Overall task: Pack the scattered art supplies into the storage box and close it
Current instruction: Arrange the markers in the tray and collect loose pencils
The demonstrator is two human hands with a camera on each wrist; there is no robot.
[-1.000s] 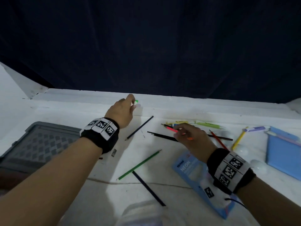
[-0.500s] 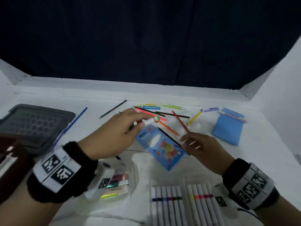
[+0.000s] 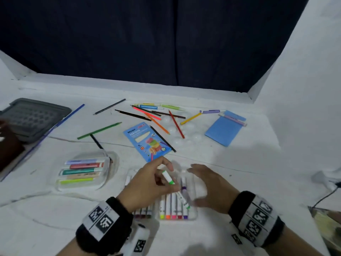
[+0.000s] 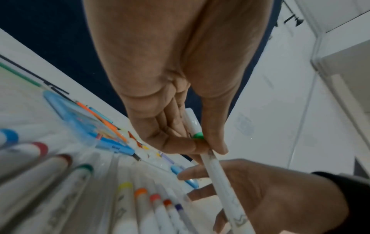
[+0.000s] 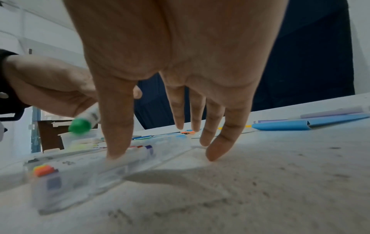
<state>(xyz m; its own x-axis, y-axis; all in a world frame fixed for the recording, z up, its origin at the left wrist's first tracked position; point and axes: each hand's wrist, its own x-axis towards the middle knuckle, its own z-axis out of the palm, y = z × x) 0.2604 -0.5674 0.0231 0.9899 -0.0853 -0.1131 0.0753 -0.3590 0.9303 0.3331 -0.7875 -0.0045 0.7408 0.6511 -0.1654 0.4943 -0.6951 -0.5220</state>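
Note:
My left hand (image 3: 170, 179) pinches a white marker with green trim (image 3: 167, 176) between thumb and fingers, just above a clear marker case (image 3: 192, 215) near the table's front edge. The left wrist view shows the marker (image 4: 218, 177) running down out of the pinch. Several capped markers (image 3: 173, 207) lie in a row in the case. My right hand (image 3: 195, 185) is open with spread fingers at the case's right side, and its thumb (image 5: 116, 150) rests on the case (image 5: 80, 177). A grey ribbed storage-box lid (image 3: 35, 117) lies at the far left.
A clear tub of highlighters (image 3: 83, 171) sits left of the case. Behind it lie a blue neon pencil box (image 3: 140, 137), several loose coloured pencils (image 3: 156, 117), a green pencil (image 3: 99, 130) and a blue pad (image 3: 223, 131). A white wall (image 3: 304, 89) rises on the right.
My left hand took the green-trimmed marker from the far edge of the table and brought it back over the marker case. My right hand left the pencils and came to the case.

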